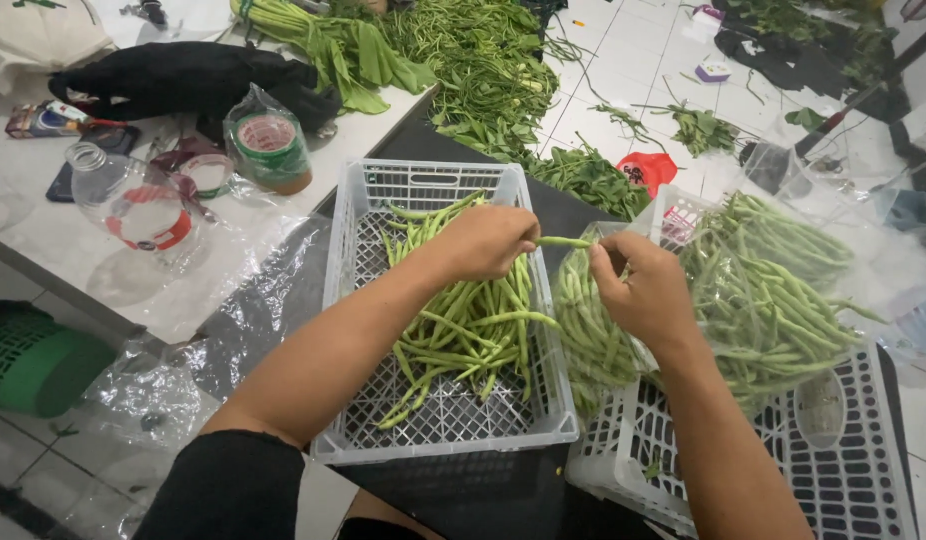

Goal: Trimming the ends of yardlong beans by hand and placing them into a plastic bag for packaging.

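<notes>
Left hand [488, 240]: closed, pinching one end of a bean [563, 242], above the crate [443, 420].
Right hand [648, 292]: fingers curled, gripping the mouth of a bag [593, 330] full of beans.
Bean: level between both hands, its tip at the bag's mouth.
Crate: white, holds a loose heap of beans [463, 330], just left of the bag.
Second bag [773, 290]: filled, on another crate [843, 470] right of the hand.

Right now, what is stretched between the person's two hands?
In the head view, a single green bean spans the gap between the left hand and the right hand, above the clear bag of beans.
</notes>
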